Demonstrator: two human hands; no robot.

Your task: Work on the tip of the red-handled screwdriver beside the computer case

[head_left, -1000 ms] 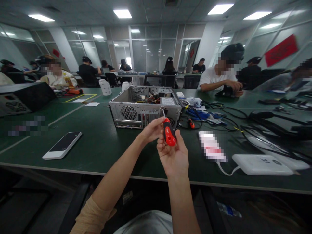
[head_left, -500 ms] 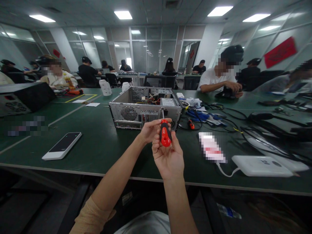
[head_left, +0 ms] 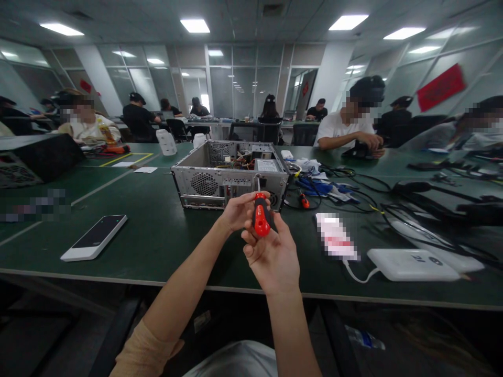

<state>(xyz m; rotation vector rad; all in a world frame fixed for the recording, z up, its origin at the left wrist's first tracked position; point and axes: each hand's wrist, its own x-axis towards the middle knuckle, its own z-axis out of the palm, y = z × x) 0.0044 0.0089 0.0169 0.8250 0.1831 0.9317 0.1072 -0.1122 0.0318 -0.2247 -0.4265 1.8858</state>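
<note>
A red and black screwdriver (head_left: 260, 217) points away from me, its metal shaft reaching the upper right of the rear panel of an open computer case (head_left: 204, 183). My left hand (head_left: 238, 210) pinches it near the front of the handle. Around the handle's back end, my right hand (head_left: 273, 256) curls its fingers on the left side, with the thumb somewhat apart on the right. The tip meets the panel near the power supply (head_left: 267, 165); the screw itself is too small to make out. Cables show inside the case, which lies with its top side uncovered.
A white handheld device (head_left: 94, 238) lies left. To the right are a phone (head_left: 337, 236) cabled to a white power bank (head_left: 412, 264), a second screwdriver (head_left: 304, 201), blue gloves (head_left: 314, 186) and black cables. Another computer case (head_left: 39, 157) stands far left. Co-workers sit across the table.
My right hand's grip on the screwdriver handle has loosened and turned, the thumb now further from it. The left hand keeps its pinch. The whole view has shifted slightly.
</note>
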